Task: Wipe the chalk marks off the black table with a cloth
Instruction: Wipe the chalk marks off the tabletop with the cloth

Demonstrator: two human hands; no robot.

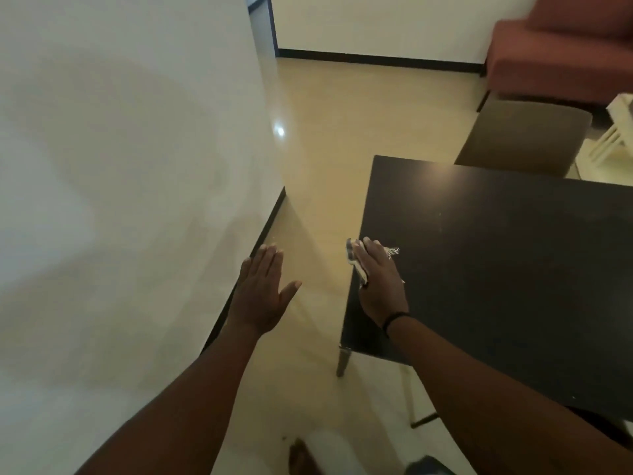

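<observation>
The black table (507, 269) fills the right half of the view, its left edge running down the middle. My right hand (380, 282) lies flat on a pale checked cloth (356, 265) at that left edge, pressing it onto the top; frayed threads stick out beside the fingers. Only a few faint pale specks show on the dark surface. My left hand (263, 289) hovers open over the floor, left of the table, with fingers straight and nothing in it.
A white wall (130, 166) with a dark skirting board stands close on the left. A brown chair (524, 135) sits at the table's far side, a red sofa (561, 49) behind it. Tiled floor lies between wall and table.
</observation>
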